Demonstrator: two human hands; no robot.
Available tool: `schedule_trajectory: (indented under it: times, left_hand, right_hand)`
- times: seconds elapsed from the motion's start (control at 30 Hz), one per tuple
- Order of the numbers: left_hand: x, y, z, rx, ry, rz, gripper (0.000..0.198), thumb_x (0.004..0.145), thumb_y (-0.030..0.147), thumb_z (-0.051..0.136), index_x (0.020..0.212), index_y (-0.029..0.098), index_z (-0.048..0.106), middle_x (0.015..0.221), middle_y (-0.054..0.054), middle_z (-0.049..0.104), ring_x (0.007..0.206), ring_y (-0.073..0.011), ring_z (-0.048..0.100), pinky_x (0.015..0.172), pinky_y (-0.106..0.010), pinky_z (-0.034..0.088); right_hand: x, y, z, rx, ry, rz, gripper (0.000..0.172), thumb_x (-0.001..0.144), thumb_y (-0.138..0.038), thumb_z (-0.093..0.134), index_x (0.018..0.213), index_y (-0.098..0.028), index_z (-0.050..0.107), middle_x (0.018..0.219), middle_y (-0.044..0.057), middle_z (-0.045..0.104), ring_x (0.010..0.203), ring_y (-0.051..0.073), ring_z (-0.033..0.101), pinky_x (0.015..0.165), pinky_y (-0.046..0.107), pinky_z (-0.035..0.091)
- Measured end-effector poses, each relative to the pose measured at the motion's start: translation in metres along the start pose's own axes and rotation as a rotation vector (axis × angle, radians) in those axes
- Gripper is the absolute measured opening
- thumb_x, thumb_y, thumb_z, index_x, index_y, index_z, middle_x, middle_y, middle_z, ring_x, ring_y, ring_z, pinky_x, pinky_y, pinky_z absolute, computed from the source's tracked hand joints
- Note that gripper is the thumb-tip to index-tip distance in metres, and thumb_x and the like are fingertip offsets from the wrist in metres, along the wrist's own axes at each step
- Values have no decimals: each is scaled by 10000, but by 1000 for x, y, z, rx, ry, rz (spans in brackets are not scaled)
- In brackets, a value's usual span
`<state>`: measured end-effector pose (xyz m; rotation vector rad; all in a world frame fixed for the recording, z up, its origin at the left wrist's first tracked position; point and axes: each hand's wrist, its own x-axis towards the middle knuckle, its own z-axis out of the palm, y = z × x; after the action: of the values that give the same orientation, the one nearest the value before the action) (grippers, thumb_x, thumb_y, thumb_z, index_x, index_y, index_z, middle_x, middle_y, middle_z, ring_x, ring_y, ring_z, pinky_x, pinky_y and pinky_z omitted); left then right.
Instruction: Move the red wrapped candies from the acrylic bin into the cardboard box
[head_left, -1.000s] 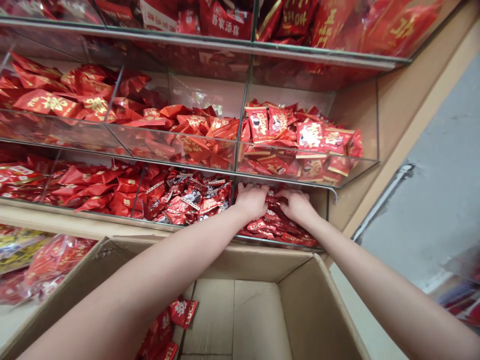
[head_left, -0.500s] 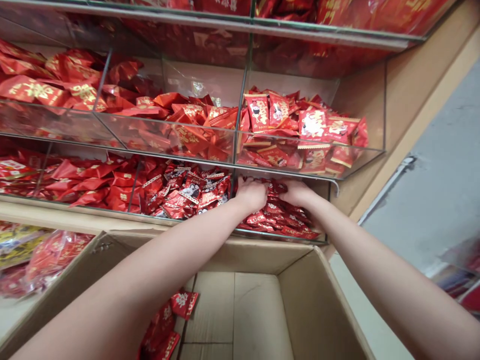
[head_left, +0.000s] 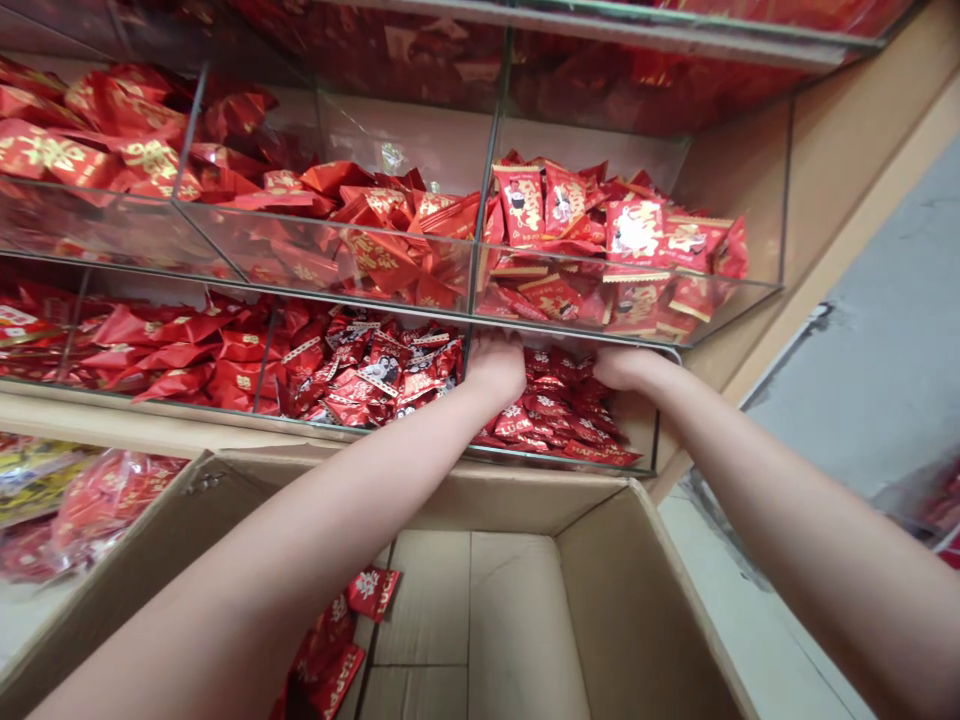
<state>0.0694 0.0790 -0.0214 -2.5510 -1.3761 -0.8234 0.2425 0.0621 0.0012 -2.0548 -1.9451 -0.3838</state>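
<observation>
Both of my hands reach into the lower right compartment of a clear shelf bin. Small shiny red packets [head_left: 551, 410] with white print, some reading LUCK or HAPPY, fill it. My left hand [head_left: 497, 367] is at the compartment's left side by the divider, its fingers reaching back under the upper shelf and out of sight. On the right, my right hand [head_left: 626, 369] is at the side of the same packets, fingers hidden at the back. Below my arms stands an open cardboard box [head_left: 517, 503], with several red packets [head_left: 330, 640] in its bottom left.
Clear dividers separate neighbouring compartments of red packets [head_left: 382, 370]. Above, an upper tier [head_left: 622, 240] overhangs my hands. A wooden side panel [head_left: 847, 170] bounds the shelf at right. Bagged goods [head_left: 112, 505] lie left of the box.
My hands have moved apart: the right shifted right, and both reach farther back behind the packets. The view has shifted slightly. The box packets look unchanged.
</observation>
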Motion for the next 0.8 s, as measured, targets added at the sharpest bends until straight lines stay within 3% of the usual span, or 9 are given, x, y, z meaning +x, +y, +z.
schedule_trajectory:
  times: [0.1,0.2,0.33,0.47,0.57,0.7,0.8]
  left_hand:
    - [5,-1,-8,-81,-1,-92,359,662,74,432,987,81,584,970,-154,607,962,-255,528,862,-351,377]
    - [8,-3,-14,-187,43,-127,329,691,68,376,930,60,601,957,-152,618,942,-230,549,832,-298,410]
    - [9,-9,-14,-344,84,-60,395,701,67,317,991,123,579,1050,-69,602,1004,-178,521,860,-260,408]
    - [13,-14,-7,-464,47,-33,423,683,70,289,999,135,563,985,-57,628,937,-171,556,783,-273,461]
    - [12,-13,-10,-535,-32,-35,408,661,69,276,935,138,571,855,-54,652,780,-144,601,661,-244,493]
    - [-9,-9,-37,-569,-176,-30,366,602,55,295,813,143,581,596,-19,620,566,-127,590,532,-230,481]
    - [-38,-15,-69,-440,-143,94,305,647,97,317,776,181,580,646,5,618,619,-124,577,607,-246,471]
  right_hand:
    - [-5,-4,0,-86,-110,44,316,643,-152,537,944,-151,633,920,114,638,840,245,571,749,299,416]
    - [-15,-18,-4,-21,-73,-23,373,670,-122,490,1023,-166,602,1013,96,616,897,236,557,773,278,407]
    - [-26,-38,-12,113,5,-200,380,697,-70,412,1001,-174,614,1041,58,614,938,198,545,803,246,396]
    - [-29,-45,-14,142,46,-298,335,707,-68,401,927,-157,638,982,56,639,899,179,559,800,245,397]
    - [-29,-46,-8,132,21,-324,273,731,-128,433,909,-159,638,938,62,649,871,177,566,794,252,395]
    - [-26,-58,4,73,42,-353,252,754,-260,486,945,-150,609,947,95,624,890,200,550,778,275,400]
    - [-19,-70,10,5,100,-366,221,769,-249,472,908,-151,613,943,105,608,895,213,545,743,281,414]
